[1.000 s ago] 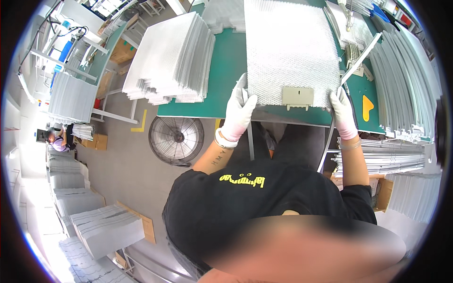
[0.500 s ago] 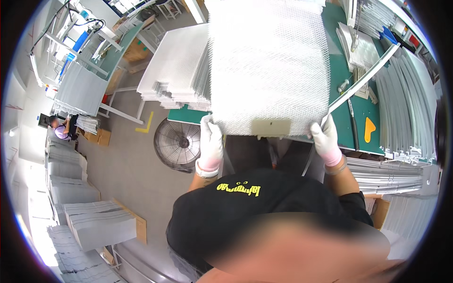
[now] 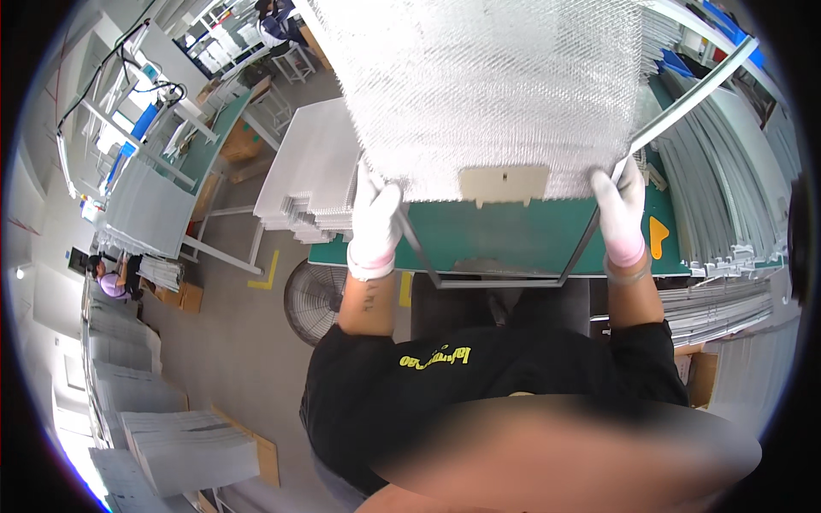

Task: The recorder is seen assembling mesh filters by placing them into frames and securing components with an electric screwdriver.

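A factory workshop, shown by green-topped workbenches; stacks of metal mesh panels, a floor fan, cardboard boxes, another seated worker.

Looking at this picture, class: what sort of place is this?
Probably a factory assembly floor: gloved hands hold a metal mesh panel over a green workbench, with stacks of similar panels around.

White knit gloves with pink cuffs cover the left hand and right hand; a black short-sleeved shirt bears yellow lettering.
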Action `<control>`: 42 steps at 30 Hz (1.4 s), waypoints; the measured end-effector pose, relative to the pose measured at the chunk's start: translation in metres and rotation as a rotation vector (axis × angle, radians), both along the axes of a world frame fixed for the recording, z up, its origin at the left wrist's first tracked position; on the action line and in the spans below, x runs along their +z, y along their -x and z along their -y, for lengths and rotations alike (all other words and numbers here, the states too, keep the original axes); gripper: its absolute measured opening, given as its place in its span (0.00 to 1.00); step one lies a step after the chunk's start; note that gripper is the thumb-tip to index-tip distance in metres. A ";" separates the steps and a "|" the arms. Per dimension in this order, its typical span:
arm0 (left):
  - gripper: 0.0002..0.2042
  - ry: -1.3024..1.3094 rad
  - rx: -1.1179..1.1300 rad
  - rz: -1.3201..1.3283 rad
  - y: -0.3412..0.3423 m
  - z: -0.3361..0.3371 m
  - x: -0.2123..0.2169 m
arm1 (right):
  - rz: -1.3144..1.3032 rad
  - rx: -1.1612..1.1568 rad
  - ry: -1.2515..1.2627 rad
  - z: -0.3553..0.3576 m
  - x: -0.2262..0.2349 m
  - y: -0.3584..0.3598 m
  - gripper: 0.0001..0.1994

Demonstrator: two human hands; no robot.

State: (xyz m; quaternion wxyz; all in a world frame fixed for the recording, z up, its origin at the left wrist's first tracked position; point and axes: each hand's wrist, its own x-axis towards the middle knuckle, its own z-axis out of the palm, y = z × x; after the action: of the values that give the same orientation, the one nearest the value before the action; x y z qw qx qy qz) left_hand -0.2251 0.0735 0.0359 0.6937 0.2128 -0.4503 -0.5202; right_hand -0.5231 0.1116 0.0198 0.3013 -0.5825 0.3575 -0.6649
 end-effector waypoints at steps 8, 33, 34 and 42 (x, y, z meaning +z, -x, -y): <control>0.12 0.288 0.094 0.300 0.039 0.053 -0.027 | 0.154 -0.155 0.070 0.037 -0.018 0.025 0.13; 0.17 0.315 -0.176 0.491 0.004 0.065 -0.060 | 0.098 -0.129 0.023 0.019 -0.024 0.044 0.16; 0.11 0.015 -0.249 0.263 0.015 0.052 -0.033 | 0.024 -0.150 -0.021 0.016 -0.010 0.045 0.15; 0.07 0.295 0.140 0.534 0.030 0.044 -0.049 | -0.042 -0.256 -0.074 0.014 -0.060 0.073 0.10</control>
State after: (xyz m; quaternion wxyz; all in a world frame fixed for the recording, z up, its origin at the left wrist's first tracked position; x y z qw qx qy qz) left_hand -0.2556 0.0294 -0.0128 0.6085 0.2697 -0.6714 -0.3259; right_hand -0.5957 0.0974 -0.0406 0.2276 -0.5343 0.4595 -0.6720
